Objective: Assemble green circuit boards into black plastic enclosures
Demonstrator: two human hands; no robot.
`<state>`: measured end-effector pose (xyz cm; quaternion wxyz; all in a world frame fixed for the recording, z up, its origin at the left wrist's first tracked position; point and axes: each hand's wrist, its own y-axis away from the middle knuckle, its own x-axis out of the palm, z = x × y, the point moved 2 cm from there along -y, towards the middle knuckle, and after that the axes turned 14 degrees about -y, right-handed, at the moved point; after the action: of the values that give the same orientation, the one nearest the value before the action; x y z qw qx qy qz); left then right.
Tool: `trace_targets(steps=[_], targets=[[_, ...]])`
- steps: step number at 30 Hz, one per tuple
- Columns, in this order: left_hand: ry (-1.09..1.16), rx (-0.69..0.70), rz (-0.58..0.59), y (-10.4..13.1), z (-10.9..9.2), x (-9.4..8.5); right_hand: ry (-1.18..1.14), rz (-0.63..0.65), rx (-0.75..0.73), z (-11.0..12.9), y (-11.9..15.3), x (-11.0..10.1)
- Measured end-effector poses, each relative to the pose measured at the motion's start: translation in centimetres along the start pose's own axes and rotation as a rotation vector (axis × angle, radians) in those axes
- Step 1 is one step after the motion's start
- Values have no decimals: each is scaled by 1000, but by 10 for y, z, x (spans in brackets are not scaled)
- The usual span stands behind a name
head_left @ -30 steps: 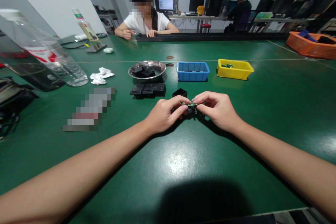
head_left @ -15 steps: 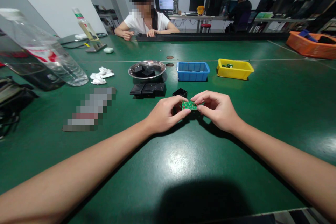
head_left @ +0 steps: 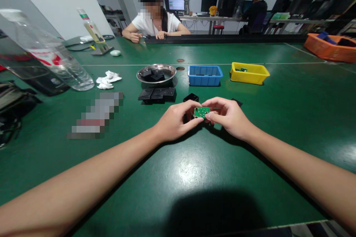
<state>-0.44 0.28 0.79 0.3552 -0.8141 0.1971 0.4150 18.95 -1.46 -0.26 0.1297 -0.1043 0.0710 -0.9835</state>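
A small green circuit board [head_left: 201, 112] is held just above the table, between both hands. My left hand [head_left: 180, 118] pinches its left side between thumb and fingers. The thumb and fingertips of my right hand [head_left: 229, 116] close on its right edge. What lies under the board is hidden by the fingers. Just behind my left fingers sits an open black plastic case [head_left: 191, 98]. A flat black piece [head_left: 237, 102] shows behind my right hand.
Behind the hands are several black cases in a row [head_left: 157, 95], a steel bowl [head_left: 141, 79] of black parts, a blue bin [head_left: 205, 80] and a yellow bin [head_left: 250, 77] holding boards. Bottles [head_left: 63, 68] and crumpled tissue [head_left: 107, 80] are left. A person [head_left: 155, 26] sits opposite.
My right hand has shifted slightly left, and the board's face has turned more toward me. The flat black piece behind my right hand has come into view.
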Motion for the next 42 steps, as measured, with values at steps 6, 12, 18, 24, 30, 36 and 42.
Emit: trace_targets(steps=[6, 12, 18, 24, 30, 36, 42], targets=[[26, -15, 12, 0, 2, 2, -29, -13, 3, -1, 0, 2], [8, -21, 27, -1, 2, 1, -38, -19, -24, 0, 1, 3], [-20, -34, 34, 0, 1, 2, 32, -9, -36, -1, 4, 6], [-12, -18, 51, -1, 1, 1, 48, 16, -31, -2, 5, 9], [-22, 1, 53, -1, -2, 0, 124, 43, -78, -1, 6, 9], [-30, -4, 50, 0, -2, 0, 163, 66, -94, -1, 6, 8], [-10, -9, 40, 0, 0, 1, 334, 67, -174, 0, 7, 5]])
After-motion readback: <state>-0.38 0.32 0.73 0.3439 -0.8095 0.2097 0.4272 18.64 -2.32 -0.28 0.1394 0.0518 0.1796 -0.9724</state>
